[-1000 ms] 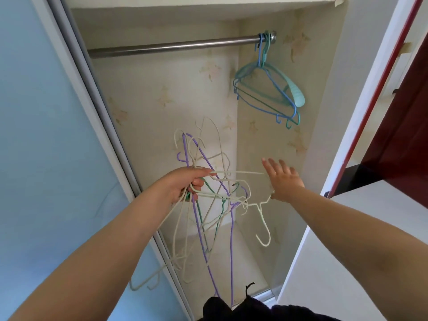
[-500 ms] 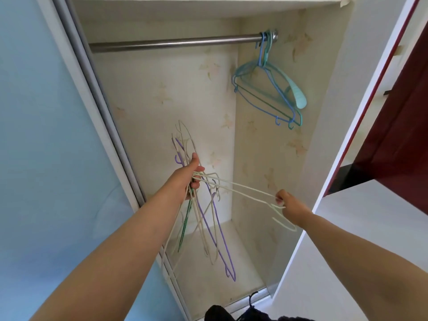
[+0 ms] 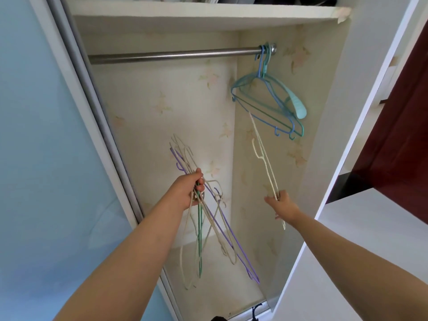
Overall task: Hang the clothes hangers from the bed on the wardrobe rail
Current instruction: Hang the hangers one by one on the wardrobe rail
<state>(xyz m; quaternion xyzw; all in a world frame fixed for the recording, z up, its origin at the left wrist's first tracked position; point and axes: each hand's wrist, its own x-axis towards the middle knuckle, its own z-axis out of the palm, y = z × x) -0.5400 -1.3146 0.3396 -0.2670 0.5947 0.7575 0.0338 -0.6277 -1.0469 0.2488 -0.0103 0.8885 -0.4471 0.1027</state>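
- Left hand (image 3: pixel 188 192), arm outstretched, grips a bundle of hangers (image 3: pixel 208 223) below the wardrobe rail (image 3: pixel 173 55).
- Right hand (image 3: pixel 281 205) pinches a single cream hanger (image 3: pixel 264 156) raised toward that rail.

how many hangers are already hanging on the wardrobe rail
3, as far as the overlapping hooks show: two teal hangers and a blue one, bunched at the rail's right end. Another could hide among them.

Items on the top shelf (image 3: pixel 203 13) are cropped by the upper edge; a dark, possibly hooked, object (image 3: pixel 256 312) is cut off below.
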